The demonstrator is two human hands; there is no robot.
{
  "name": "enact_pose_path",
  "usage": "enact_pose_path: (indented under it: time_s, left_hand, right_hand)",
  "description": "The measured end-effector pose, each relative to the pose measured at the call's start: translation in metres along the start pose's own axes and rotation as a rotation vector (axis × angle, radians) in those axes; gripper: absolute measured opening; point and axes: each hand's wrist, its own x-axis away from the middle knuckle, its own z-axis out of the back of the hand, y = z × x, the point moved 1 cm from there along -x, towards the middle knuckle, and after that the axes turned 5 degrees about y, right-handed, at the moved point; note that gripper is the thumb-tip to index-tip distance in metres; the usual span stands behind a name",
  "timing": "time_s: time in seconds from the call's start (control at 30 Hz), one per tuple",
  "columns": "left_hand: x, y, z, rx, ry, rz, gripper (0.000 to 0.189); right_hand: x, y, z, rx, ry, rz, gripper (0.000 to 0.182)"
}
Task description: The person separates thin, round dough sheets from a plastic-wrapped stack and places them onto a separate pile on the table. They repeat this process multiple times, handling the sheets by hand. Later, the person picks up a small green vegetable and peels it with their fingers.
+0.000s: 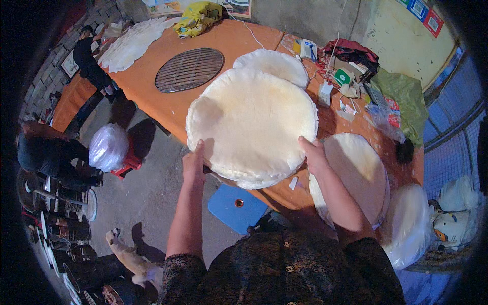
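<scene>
A stack of large round flatbreads [255,122] is gripped at its near rim by both hands. My left hand [195,162] has its thumb on the lower left edge. My right hand [313,154] holds the lower right edge the same way; the fingers of both are hidden beneath. Behind the stack lies another pale round flatbread [274,65], partly covered by it. To the right, under my forearm, a second pile of flatbreads [350,164] sits at the table's edge. Whether the held stack still touches the table cannot be told.
An orange-covered table [244,36] carries a slatted round rack [189,70], a yellow bag [198,19] and cluttered cables. A blue stool [232,213] stands below. Leftward are a dog [131,255], a plastic-wrapped bundle [109,146] on a red stool and two people. A bagged stack [406,228] is at right.
</scene>
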Motion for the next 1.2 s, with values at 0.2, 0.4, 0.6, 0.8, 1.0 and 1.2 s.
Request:
enact_pose_path:
  time_s: [0.2,0.4,0.6,0.8,1.0,1.2]
  left_hand:
    - [0.025,0.014,0.006,-0.607,0.404,-0.979,0.044]
    - [0.146,0.032,-0.074,-0.255,-0.563,-0.629,0.012]
    - [0.188,-0.018,-0.102,-0.422,-1.041,-0.336,0.014]
    - [0.215,-0.046,-0.138,-0.516,-1.055,-0.186,0.014]
    - [0.219,-0.078,-0.167,-0.600,-0.941,-0.052,0.019]
    - [0.211,-0.133,-0.195,-0.760,-0.928,-0.193,0.020]
  right_hand:
    - [-0.001,0.009,-0.004,0.054,0.026,-0.012,0.032]
    - [-0.021,0.026,0.002,0.007,0.051,0.041,0.029]
    - [0.006,-0.003,-0.001,-0.005,-0.042,0.035,0.031]
    - [0.010,-0.012,0.065,0.074,-0.200,-0.060,0.021]
    - [-0.029,-0.041,0.224,0.171,0.127,-0.063,0.019]
    - [-0.092,-0.116,0.382,0.002,0.334,0.146,0.016]
